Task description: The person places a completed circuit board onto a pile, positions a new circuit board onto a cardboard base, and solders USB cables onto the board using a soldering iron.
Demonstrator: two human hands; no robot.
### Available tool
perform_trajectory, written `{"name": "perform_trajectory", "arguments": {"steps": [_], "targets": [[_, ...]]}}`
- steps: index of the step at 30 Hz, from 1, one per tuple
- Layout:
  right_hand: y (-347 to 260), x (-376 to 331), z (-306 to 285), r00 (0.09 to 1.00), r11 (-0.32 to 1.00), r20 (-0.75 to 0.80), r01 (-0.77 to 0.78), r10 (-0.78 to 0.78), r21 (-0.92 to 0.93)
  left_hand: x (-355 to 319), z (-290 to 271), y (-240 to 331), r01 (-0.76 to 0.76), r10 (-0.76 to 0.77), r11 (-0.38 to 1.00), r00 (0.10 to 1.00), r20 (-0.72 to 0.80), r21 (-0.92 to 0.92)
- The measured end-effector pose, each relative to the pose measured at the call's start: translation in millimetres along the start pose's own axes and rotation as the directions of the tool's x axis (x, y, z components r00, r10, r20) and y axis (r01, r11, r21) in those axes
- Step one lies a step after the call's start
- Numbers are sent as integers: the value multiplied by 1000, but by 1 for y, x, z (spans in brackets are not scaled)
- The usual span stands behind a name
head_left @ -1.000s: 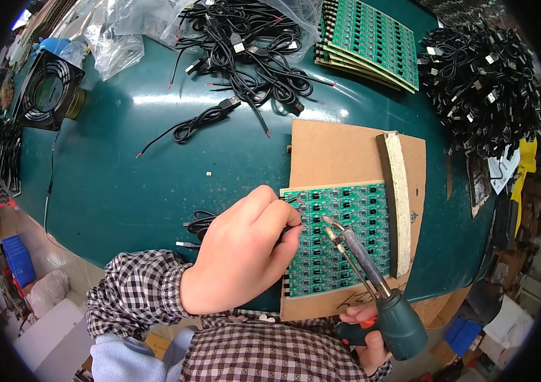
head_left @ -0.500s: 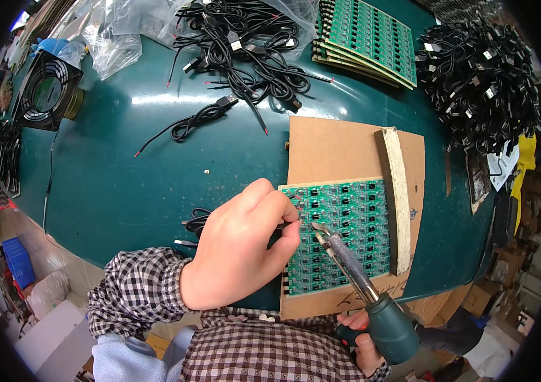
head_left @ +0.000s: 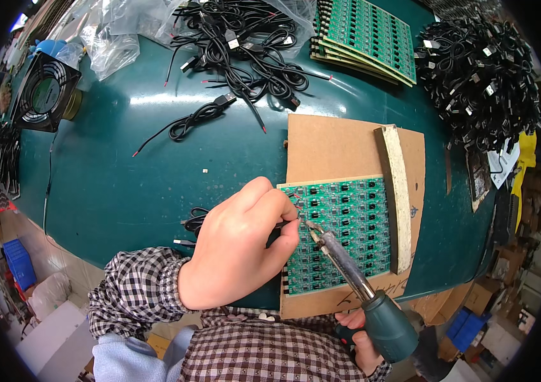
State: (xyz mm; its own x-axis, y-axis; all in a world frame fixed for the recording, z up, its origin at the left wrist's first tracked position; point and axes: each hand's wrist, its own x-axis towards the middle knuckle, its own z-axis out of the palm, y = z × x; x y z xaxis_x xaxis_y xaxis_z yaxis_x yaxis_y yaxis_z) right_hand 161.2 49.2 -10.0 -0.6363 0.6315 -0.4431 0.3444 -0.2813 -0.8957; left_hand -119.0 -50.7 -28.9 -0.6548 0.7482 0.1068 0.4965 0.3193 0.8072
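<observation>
My left hand [head_left: 242, 245] pinches the end of a black cable [head_left: 286, 223] at the left edge of a green circuit board panel [head_left: 347, 235]. The cable's coil [head_left: 196, 219] and its USB plug lie on the table, partly behind that hand. In my right hand [head_left: 366, 350] is a soldering iron [head_left: 363, 290] with a dark green handle, its tip resting at or just over the panel beside the cable end. Whether tip and wire touch cannot be made out. The panel lies on brown cardboard [head_left: 334, 143], against a pale, dark-sided bar [head_left: 399, 197].
Loose black USB cables [head_left: 238, 57] and clear plastic bags [head_left: 114, 48] cover the table's far side. More circuit panels [head_left: 369, 38] are stacked beyond the cardboard. A large heap of cables [head_left: 480, 83] sits far right. At the left stands a small black fan [head_left: 46, 92].
The soldering iron's tip has shifted slightly left, toward the pinched cable end. My left hand has barely moved and keeps its hold.
</observation>
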Motion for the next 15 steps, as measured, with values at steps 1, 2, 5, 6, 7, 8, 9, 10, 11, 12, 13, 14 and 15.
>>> {"name": "perform_trajectory", "arguments": {"steps": [1,2,5,6,7,8,9,10,11,12,13,14,15], "targets": [[-1,1,0,1000,1000,0,0,0,1,0,0,0,0,0,1000,1000,1,0],[-3,2,0,1000,1000,25,7,-7,-24,0,0,1,1,-1,1000,1000,1,-2],[1,0,-5,998,999,61,11,-9,-40,1,0,1,-3,3,1000,1000,-1,-2],[2,0,-6,997,999,71,7,-5,-31,1,-1,1,-8,8,1000,1000,-3,0],[0,0,-2,997,1000,71,6,-3,-30,1,0,1,-8,8,1000,1000,-2,2],[-5,0,6,1000,1000,17,16,-17,6,1,1,1,-7,7,1000,1000,-4,0],[-9,1,11,999,999,-38,29,-28,42,1,1,1,-6,6,1000,1000,-5,-2],[-12,2,11,999,999,-38,29,-28,40,1,1,1,-6,6,1000,1000,-6,-3],[-14,2,12,999,999,-33,36,-35,32,1,1,1,-5,5,1000,1000,-5,-2],[-15,3,12,999,999,-28,42,-41,24,1,0,1,-4,4,1000,1000,-5,0],[-15,3,12,999,999,-27,42,-41,24,1,0,1,-3,3,1000,1000,-5,0],[-15,3,12,999,999,-15,37,-37,19,1,0,1,-4,4,1000,1000,-6,2],[-15,4,12,999,999,-3,33,-33,13,0,-1,1,-5,5,1000,1000,-7,4]]}}
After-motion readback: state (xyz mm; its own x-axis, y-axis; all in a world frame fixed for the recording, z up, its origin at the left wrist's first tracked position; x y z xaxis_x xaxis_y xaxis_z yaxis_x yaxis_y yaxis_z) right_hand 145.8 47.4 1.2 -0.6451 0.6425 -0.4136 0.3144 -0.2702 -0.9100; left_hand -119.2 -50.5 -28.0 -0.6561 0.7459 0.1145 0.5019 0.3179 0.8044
